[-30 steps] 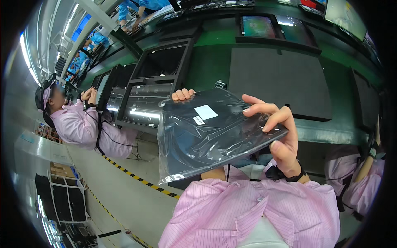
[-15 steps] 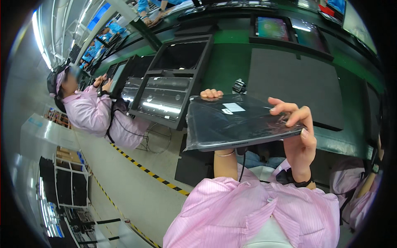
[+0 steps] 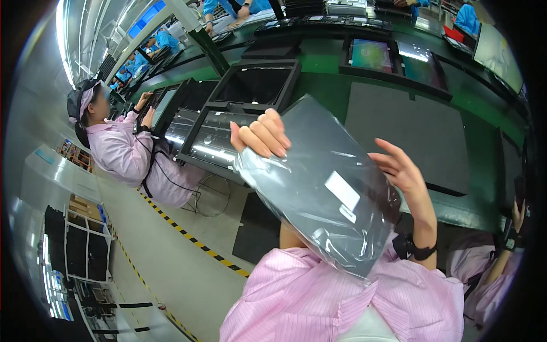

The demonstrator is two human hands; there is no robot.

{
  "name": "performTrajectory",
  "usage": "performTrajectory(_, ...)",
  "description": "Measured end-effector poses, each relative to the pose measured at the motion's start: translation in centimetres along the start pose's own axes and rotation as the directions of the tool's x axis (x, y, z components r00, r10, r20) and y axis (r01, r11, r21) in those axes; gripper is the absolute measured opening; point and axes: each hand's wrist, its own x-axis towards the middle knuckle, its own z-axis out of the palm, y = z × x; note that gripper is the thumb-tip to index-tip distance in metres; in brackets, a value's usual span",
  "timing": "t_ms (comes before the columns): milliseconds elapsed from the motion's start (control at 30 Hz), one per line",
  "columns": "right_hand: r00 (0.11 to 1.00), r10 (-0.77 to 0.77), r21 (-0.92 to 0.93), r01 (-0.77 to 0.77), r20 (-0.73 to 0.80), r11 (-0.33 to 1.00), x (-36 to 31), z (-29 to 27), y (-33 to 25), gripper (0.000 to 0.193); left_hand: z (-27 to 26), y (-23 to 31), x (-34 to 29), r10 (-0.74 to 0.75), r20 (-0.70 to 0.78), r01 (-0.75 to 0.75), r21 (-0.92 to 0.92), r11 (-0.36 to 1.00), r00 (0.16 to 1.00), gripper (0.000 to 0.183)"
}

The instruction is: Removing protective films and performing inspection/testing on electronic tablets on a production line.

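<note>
A flat dark tablet-like device (image 3: 319, 171) in a clear, wrinkled plastic bag is held up, tilted, in front of my chest. Two white labels (image 3: 342, 191) show on its face. My left hand (image 3: 263, 134) is closed over its upper left edge, fingers curled onto the front; the device hides part of that forearm. At the right edge my right hand (image 3: 403, 169) has its fingers stretched and apart. Whether it touches the bag I cannot tell, and its thumb is hidden. A dark band circles my right wrist.
Beyond the device, a large dark grey mat (image 3: 407, 128) lies on the green bench (image 3: 322, 85). Black trays (image 3: 256, 82) with screens stand at the left, and another tray (image 3: 393, 60) holds lit screens at the back. A co-worker in pink (image 3: 117, 145) sits at the left.
The device has swung from nearly level to steeply tilted, its labelled face toward me. My left hand has risen with its edge; my right hand has loosened from its grip, fingers spreading.
</note>
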Motion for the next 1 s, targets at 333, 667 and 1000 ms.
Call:
performTrajectory(333,0.787,-0.522,-0.151,0.502,-0.329,0.851,-1.9,1.5,0.4,0.042,8.7,8.8,-0.3,-0.686,0.038,0.641,0.322,0.697,0.727,0.071)
performTrajectory(667,0.415,-0.905,-0.181,0.887,-0.095,0.425,0.7,-0.6,2.5,0.035,7.6,7.2,-2.6,-0.470,0.286,0.358,0.366,0.859,0.835,0.022)
performTrajectory(1000,0.579,-0.742,-0.631,0.724,0.336,0.279,-0.8,-4.5,-2.8,0.038,8.4,6.2,-1.4,-0.393,0.731,-0.242,0.596,0.766,0.558,0.019)
